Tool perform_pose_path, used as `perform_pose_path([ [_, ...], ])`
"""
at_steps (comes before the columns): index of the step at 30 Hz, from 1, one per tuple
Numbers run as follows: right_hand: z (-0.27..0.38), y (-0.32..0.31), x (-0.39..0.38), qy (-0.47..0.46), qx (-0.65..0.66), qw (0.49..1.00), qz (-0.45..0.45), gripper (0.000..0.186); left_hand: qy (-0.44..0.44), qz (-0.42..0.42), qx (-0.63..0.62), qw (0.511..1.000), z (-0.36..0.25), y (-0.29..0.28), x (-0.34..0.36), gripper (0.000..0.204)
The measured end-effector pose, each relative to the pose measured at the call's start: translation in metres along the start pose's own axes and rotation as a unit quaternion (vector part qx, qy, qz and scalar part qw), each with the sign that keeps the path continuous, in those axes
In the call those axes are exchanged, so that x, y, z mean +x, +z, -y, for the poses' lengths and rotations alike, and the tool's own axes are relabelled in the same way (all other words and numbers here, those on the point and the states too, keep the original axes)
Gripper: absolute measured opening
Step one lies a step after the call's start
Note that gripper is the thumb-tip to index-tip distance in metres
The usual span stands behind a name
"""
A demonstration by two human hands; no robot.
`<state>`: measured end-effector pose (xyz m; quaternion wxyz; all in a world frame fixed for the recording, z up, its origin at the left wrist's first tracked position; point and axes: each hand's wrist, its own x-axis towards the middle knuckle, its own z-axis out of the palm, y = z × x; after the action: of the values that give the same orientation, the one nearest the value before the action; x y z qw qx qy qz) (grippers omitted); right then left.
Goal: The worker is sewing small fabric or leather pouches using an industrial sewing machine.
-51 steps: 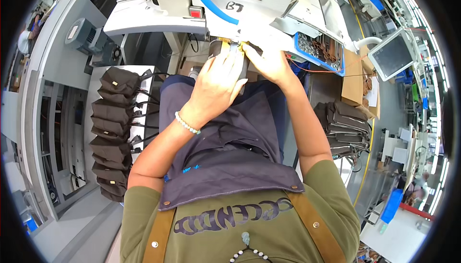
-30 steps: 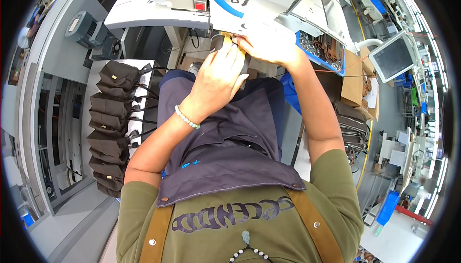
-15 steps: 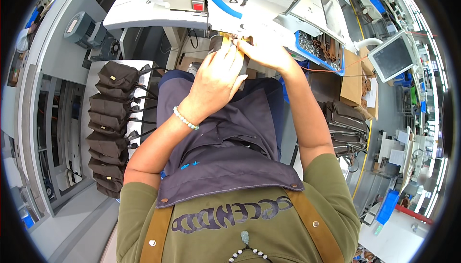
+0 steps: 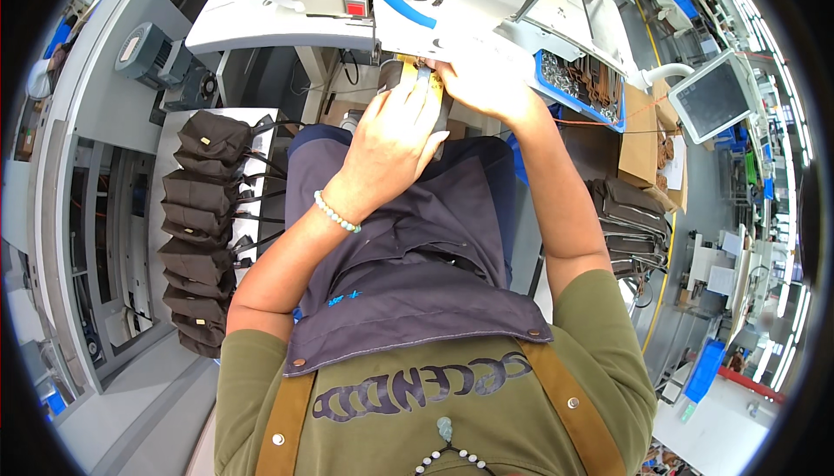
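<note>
Left hand (image 4: 389,139) flat, fingers together, on dark piece (image 4: 392,74) at white machine (image 4: 486,7). Right hand (image 4: 483,90) beside; whether pinching, cannot tell. Piece may slip crooked if left pressure loosens; fingertips near machine risk catching.

So yeah, both my arms are stretched out front and bent at the elbow, hands meeting up close in the middle. Left forearm (image 4: 295,254) slants in from the lower left, wrist (image 4: 337,207) pretty straight. Left hand (image 4: 382,150) is back-side up, fingers (image 4: 407,101) long, close together and pointing away from me, thumb (image 4: 429,156) stuck out to the right. You can't see my palm. Right forearm (image 4: 560,194) runs up steeper, and my right hand (image 4: 486,92) leans in leftward, its fingertips (image 4: 446,75) right by the left ones. They're partly hidden, so can't tell exactly how they're curled.
</note>
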<state>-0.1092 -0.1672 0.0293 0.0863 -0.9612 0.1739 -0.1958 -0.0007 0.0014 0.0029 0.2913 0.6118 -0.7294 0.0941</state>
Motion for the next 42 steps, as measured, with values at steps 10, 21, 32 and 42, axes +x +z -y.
perform_pose_path([
  [10, -0.001, -0.007, -0.009, -0.064, -0.051, 0.995, -0.054, 0.035, 0.005, -0.008, -0.002, 1.000, 0.000, 0.001, 0.001, 0.054],
  [21, 0.011, -0.003, -0.031, 0.045, 0.185, 0.968, -0.162, 0.039, -0.013, 0.010, -0.016, 1.000, -0.002, 0.001, 0.003, 0.063],
  [32, 0.014, 0.010, -0.023, 0.006, 0.184, 0.962, -0.201, 0.036, -0.009, -0.002, -0.024, 1.000, -0.001, 0.002, 0.004, 0.064],
  [42, 0.002, 0.024, -0.022, -0.006, 0.187, 0.960, -0.210, 0.030, -0.014, 0.003, -0.015, 1.000, 0.001, 0.003, 0.006, 0.064],
])
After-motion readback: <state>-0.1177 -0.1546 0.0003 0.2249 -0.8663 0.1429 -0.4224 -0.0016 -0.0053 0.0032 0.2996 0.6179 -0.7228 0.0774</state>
